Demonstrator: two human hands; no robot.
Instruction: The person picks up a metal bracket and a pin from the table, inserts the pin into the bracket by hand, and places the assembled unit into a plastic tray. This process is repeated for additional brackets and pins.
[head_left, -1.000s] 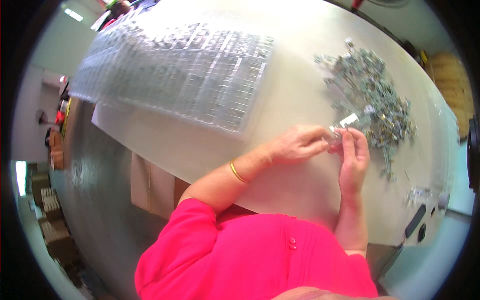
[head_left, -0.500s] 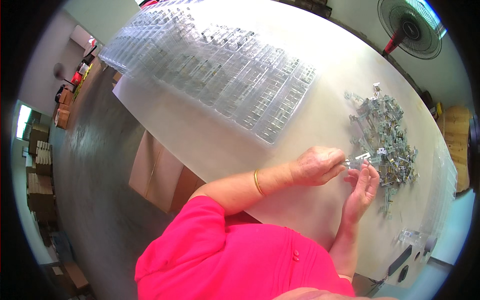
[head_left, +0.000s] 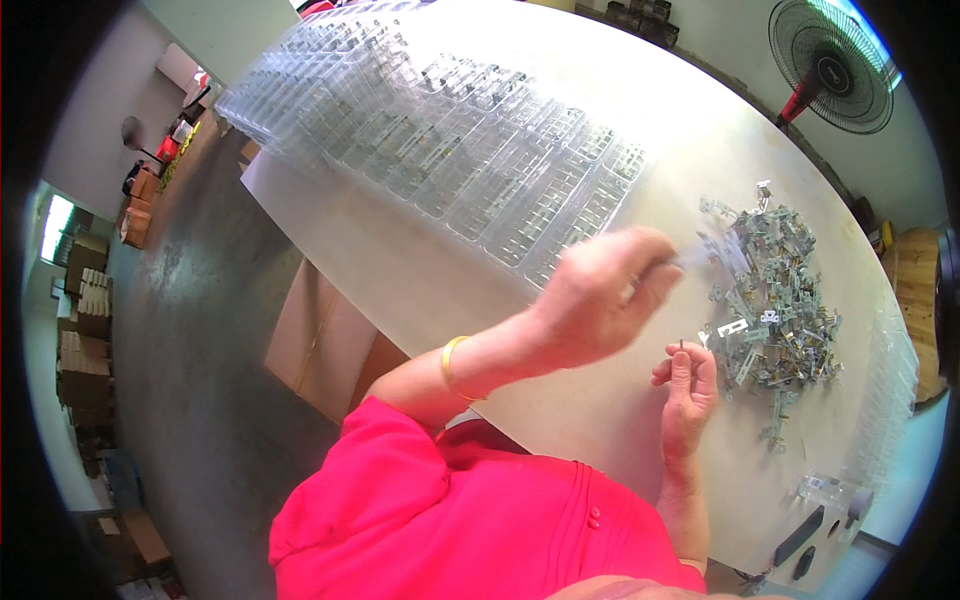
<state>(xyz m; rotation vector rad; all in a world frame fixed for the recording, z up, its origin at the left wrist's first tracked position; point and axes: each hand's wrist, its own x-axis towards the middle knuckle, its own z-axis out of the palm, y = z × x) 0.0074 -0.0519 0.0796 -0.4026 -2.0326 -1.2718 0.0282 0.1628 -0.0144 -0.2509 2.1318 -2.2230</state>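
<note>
My left hand [head_left: 605, 295], with a gold bangle at its wrist, is raised over the table and blurred by motion. Its fingers pinch a small metal bracket [head_left: 708, 256], which is smeared. Lower and to the right, my right hand [head_left: 688, 390] is closed, thumb against fingers, with the tip of a thin metal pin [head_left: 682, 345] poking up from the pinch. Just beyond the right hand lies a heap of small metal brackets [head_left: 785, 290], loosely tangled on the table. One bright flat piece [head_left: 733, 327] shows at the heap's near left edge.
Clear plastic trays [head_left: 470, 215] with metal parts in their compartments cover the table's far left. At the right edge stand more clear trays [head_left: 885, 390]; a black strip-like object [head_left: 800, 535] lies near them. A cardboard box [head_left: 325, 335] sits below the table's left edge. A fan [head_left: 832, 72] stands beyond.
My left hand has risen and moved left, away from the right hand, taking the bracket along. My right hand has drawn back slightly left and down, fingers now closed on the pin.
</note>
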